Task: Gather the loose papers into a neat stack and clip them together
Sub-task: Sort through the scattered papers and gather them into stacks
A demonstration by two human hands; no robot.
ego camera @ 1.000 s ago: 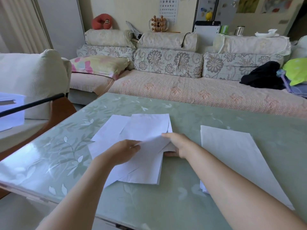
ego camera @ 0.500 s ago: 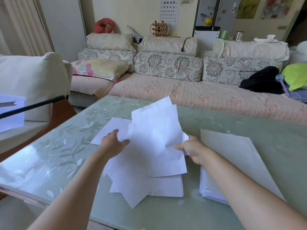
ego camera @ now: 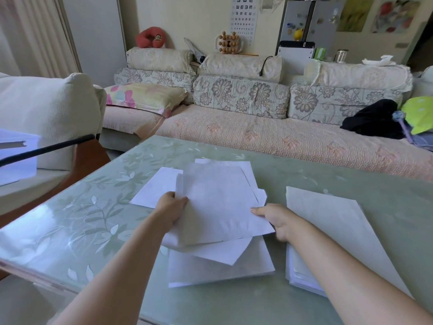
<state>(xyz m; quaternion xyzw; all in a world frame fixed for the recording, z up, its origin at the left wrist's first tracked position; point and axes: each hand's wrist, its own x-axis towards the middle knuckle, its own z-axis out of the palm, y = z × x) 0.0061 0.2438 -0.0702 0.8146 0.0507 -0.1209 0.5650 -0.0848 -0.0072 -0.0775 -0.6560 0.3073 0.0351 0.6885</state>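
Left hand [ego camera: 172, 208]: fingers curled round the left edge of the loose papers [ego camera: 218, 205]. Right hand [ego camera: 274, 219] pinches the right edge, thumb on top. Vs half a second back: top one lies flatter, left hand has moved to the edge. Papers sit mid bench [ego camera: 70, 231], skewed, lower ones fanned out. Right fingers under the papers hidden. Right forearm covers part of the second pile [ego camera: 328, 231].
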